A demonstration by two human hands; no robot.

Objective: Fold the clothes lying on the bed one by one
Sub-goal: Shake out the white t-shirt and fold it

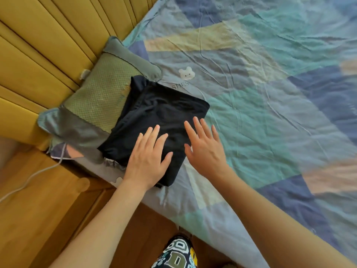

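Head view: a folded dark garment (pixel 154 120) lies at the bed's (pixel 270 93) near corner, partly on a green pillow (pixel 96 97). The left hand (pixel 148 159) rests flat on it, fingers straight. The right hand (pixel 204 146) is spread open beside it. Yellow padded wall (pixel 38 45), wood floor (pixel 48 209).

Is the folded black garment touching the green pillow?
Touching. The head view shows the black garment lying partly over the green pillow, covering its near corner.

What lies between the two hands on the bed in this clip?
In the head view, only a strip of the folded dark garment shows between the left hand and the right hand; nothing else sits there.
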